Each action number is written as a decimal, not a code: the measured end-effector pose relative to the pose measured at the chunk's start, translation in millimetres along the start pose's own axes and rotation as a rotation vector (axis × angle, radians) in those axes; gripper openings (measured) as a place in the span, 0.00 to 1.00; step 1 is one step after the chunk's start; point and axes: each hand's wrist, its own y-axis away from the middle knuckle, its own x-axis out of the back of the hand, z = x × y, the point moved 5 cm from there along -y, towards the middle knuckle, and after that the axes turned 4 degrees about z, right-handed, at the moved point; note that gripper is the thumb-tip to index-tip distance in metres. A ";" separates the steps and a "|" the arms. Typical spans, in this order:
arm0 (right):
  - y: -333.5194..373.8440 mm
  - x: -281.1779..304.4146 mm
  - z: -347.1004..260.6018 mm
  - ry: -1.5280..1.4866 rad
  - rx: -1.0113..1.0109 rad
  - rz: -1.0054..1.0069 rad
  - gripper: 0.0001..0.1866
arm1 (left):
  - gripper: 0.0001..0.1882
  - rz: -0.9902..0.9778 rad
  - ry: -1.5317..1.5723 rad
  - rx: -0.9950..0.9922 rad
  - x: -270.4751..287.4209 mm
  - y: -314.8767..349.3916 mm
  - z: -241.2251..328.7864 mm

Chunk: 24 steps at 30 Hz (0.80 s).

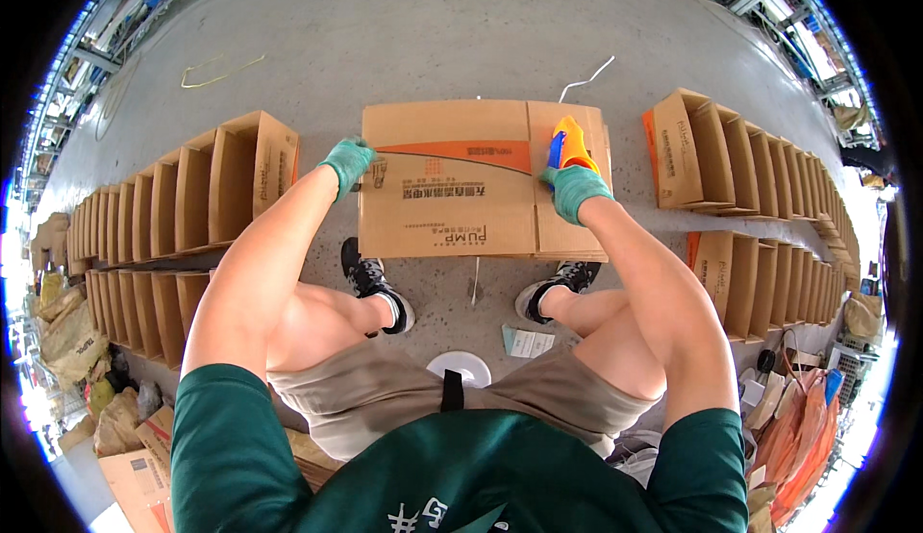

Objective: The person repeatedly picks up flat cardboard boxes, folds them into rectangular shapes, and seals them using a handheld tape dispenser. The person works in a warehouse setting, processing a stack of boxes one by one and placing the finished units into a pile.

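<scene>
A flattened brown cardboard box (452,197) with an orange band lies flat in front of me, above my shoes. Slivers of more cardboard show along its edges, so it may be a stack. My gloved left hand (350,163) is closed on the box's left edge. In my gloved right hand (577,192) is a yellow-and-blue hand tool (569,139) with a looped handle, held over the box's right panel. My fingers cover part of the tool, and its exact kind cannot be made out.
Rows of opened cardboard boxes stand on the left (192,187) and right (731,148). Behind the box lie a white strip (588,74) and a yellowish strap (221,72) on the grey floor. A paper packet (529,342) lies near my right shoe; orange bags (803,427) sit lower right.
</scene>
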 end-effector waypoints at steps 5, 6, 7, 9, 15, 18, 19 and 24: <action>20.5 19.2 -22.1 -0.210 -0.100 0.051 0.50 | 0.13 -0.005 0.116 0.061 10.9 -3.1 -8.6; 24.2 24.2 -24.0 -0.233 -0.115 0.035 0.50 | 0.12 -0.024 0.110 0.050 9.6 -1.7 -4.7; 23.7 23.4 -24.0 -0.217 -0.117 0.035 0.50 | 0.12 -0.040 0.107 0.041 9.2 -1.0 -4.2; 20.4 20.0 -20.9 -0.183 -0.119 0.034 0.49 | 0.11 -0.027 0.116 0.056 7.4 -10.7 -9.6; 3.4 -1.3 -8.4 0.147 0.053 -0.110 0.47 | 0.11 -0.017 0.091 0.069 8.2 -16.9 -10.4; -0.2 -5.5 -2.2 0.156 0.047 -0.129 0.47 | 0.10 -0.013 0.095 0.103 6.9 -10.8 -3.8; -0.4 -5.8 -0.8 0.151 0.051 -0.119 0.47 | 0.10 -0.009 0.098 0.118 6.4 -7.8 -2.6; 18.0 18.2 -24.5 -0.154 -0.090 0.045 0.47 | 0.11 0.002 0.170 0.132 13.1 -4.3 -2.8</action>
